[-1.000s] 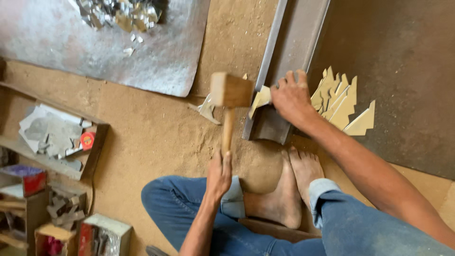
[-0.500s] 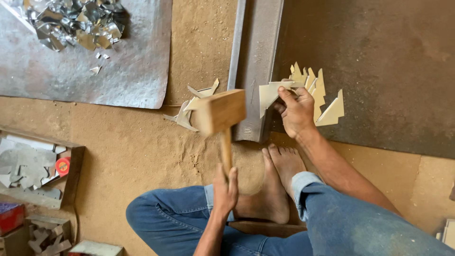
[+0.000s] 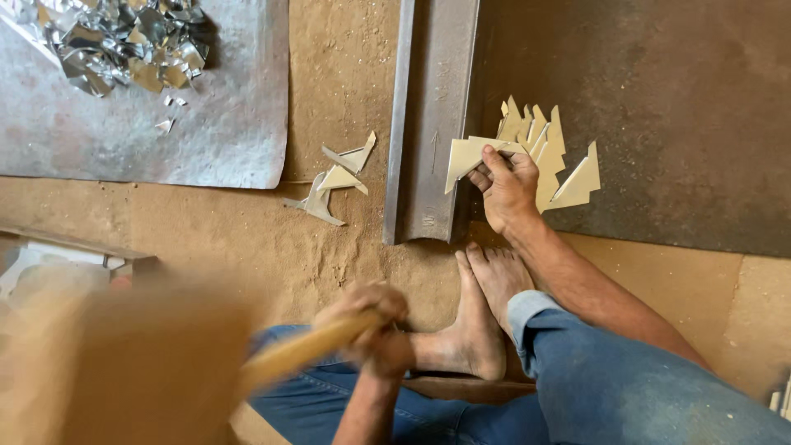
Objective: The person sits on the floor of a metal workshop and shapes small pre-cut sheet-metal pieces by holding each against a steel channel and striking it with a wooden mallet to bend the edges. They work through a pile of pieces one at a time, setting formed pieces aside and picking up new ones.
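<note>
My right hand (image 3: 507, 185) sits at frame centre-right, fingers closed in a pinch on a pale cream triangular sheet piece (image 3: 464, 156) laid flat on the steel channel (image 3: 432, 124). The channel's long axis runs top to bottom of the frame; the piece lies across its right-hand side, pointed end toward the left. The right hand is the nearer one, touching it.

My left hand (image 3: 371, 325), lower centre, is wrapped tight round the wooden mallet handle (image 3: 301, 350). The mallet head (image 3: 124, 363) is a big blur at lower left, raised close to the camera, well apart from the piece. The piece lies up and to the right of the left hand, with my bare feet (image 3: 482, 313) between.

Piece: thin, flat, cream-coloured, straight cut edges, sharp corners. A fan of similar cut pieces (image 3: 560, 161) lies just right of my right hand on the dark sheet (image 3: 659, 99). Offcuts (image 3: 334, 181) rest on the floor (image 3: 346, 66) left of the channel. Shiny metal scrap (image 3: 124, 41) is heaped at upper left.
</note>
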The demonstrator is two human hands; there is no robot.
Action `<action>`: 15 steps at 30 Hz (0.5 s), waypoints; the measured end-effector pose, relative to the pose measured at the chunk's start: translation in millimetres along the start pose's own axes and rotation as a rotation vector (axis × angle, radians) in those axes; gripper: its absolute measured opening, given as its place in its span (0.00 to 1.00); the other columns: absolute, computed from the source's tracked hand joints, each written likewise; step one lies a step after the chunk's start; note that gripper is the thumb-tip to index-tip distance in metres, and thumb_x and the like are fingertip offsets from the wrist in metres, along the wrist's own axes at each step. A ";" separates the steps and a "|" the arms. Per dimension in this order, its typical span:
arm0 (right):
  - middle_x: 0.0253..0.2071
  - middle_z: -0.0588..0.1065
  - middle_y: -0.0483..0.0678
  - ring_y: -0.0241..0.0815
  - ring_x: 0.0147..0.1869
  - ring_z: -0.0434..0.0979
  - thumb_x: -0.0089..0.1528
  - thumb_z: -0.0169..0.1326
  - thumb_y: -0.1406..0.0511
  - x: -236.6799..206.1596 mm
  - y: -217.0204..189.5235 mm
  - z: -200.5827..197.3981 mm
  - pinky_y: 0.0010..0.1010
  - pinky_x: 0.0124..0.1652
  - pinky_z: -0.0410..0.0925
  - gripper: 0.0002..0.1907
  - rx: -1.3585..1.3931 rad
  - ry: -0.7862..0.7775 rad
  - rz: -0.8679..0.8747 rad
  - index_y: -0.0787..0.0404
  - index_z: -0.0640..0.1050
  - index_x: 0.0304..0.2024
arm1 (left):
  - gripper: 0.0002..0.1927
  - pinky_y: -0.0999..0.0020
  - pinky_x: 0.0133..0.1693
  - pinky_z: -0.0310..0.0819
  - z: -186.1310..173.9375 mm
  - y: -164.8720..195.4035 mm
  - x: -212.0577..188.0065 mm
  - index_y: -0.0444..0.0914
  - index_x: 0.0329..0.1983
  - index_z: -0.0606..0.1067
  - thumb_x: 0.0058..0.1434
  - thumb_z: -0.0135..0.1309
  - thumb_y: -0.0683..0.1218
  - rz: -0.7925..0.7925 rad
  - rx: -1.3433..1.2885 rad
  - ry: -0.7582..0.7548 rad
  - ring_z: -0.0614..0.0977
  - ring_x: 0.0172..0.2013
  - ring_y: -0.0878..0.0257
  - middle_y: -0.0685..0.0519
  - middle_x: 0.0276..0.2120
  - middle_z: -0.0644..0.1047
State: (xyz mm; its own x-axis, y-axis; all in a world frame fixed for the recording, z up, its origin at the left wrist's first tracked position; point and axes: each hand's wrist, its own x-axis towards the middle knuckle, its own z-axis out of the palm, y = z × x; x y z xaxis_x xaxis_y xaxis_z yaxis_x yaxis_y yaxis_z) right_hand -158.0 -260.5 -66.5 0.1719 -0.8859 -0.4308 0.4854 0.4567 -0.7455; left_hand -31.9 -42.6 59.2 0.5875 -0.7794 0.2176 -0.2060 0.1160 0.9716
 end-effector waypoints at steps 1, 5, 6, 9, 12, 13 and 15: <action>0.40 0.78 0.45 0.36 0.41 0.81 0.68 0.56 0.68 -0.1 -0.5 0.4 0.30 0.41 0.77 0.03 0.010 -0.001 0.004 0.62 0.76 0.44 | 0.17 0.65 0.25 0.68 3.8 -7.0 1.7 0.36 0.50 0.68 0.77 0.44 0.55 -0.075 0.143 -0.069 0.72 0.25 0.61 0.48 0.27 0.71; 0.38 0.78 0.46 0.35 0.39 0.79 0.69 0.56 0.68 0.6 -0.2 0.4 0.28 0.40 0.75 0.04 -0.072 0.042 0.014 0.62 0.78 0.44 | 0.18 0.64 0.15 0.62 2.2 -15.0 -0.5 0.37 0.46 0.70 0.69 0.36 0.53 -0.681 0.309 -0.233 0.69 0.16 0.62 0.51 0.18 0.71; 0.38 0.78 0.45 0.34 0.39 0.79 0.68 0.57 0.68 0.5 0.6 0.3 0.28 0.40 0.75 0.03 -0.065 0.037 0.010 0.62 0.77 0.43 | 0.17 0.66 0.15 0.61 -0.7 -13.7 -3.2 0.36 0.46 0.70 0.69 0.37 0.52 -0.577 0.030 -0.059 0.69 0.15 0.62 0.51 0.19 0.71; 0.38 0.77 0.43 0.33 0.39 0.77 0.68 0.57 0.67 -0.6 1.7 -0.1 0.28 0.40 0.75 0.03 -0.044 0.063 0.049 0.60 0.76 0.42 | 0.17 0.68 0.17 0.64 -8.0 -9.4 -16.2 0.36 0.47 0.67 0.71 0.38 0.53 -0.242 -0.518 0.288 0.69 0.18 0.64 0.52 0.22 0.70; 0.38 0.77 0.43 0.34 0.40 0.78 0.67 0.57 0.68 -1.0 -0.1 1.4 0.29 0.41 0.76 0.03 -0.016 0.040 0.031 0.60 0.75 0.42 | 0.17 0.68 0.23 0.66 -7.9 -25.5 -28.2 0.43 0.43 0.65 0.77 0.36 0.59 0.057 -0.366 0.195 0.69 0.24 0.67 0.56 0.25 0.68; 0.38 0.77 0.43 0.34 0.41 0.78 0.68 0.57 0.68 -1.1 -0.8 2.1 0.30 0.41 0.76 0.03 -0.017 0.037 0.031 0.60 0.76 0.42 | 0.17 0.71 0.24 0.64 -6.8 -36.5 -30.5 0.45 0.38 0.64 0.78 0.33 0.57 0.034 -0.165 0.101 0.68 0.24 0.69 0.59 0.24 0.68; 0.38 0.77 0.45 0.36 0.42 0.79 0.67 0.57 0.68 -0.6 -3.8 3.7 0.31 0.43 0.77 0.03 -0.018 0.053 0.051 0.61 0.76 0.42 | 0.17 0.73 0.23 0.62 -7.3 -57.8 -35.8 0.45 0.35 0.66 0.76 0.33 0.56 -0.217 0.060 -0.052 0.67 0.22 0.71 0.60 0.22 0.68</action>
State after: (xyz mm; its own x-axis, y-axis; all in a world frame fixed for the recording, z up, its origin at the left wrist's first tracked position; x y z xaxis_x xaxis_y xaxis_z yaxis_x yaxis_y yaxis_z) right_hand -156.8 -262.0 -61.5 0.1496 -0.8563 -0.4944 0.4612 0.5027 -0.7311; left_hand -35.3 -16.9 -4.1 0.5823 -0.8130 -0.0027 -0.1258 -0.0934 0.9877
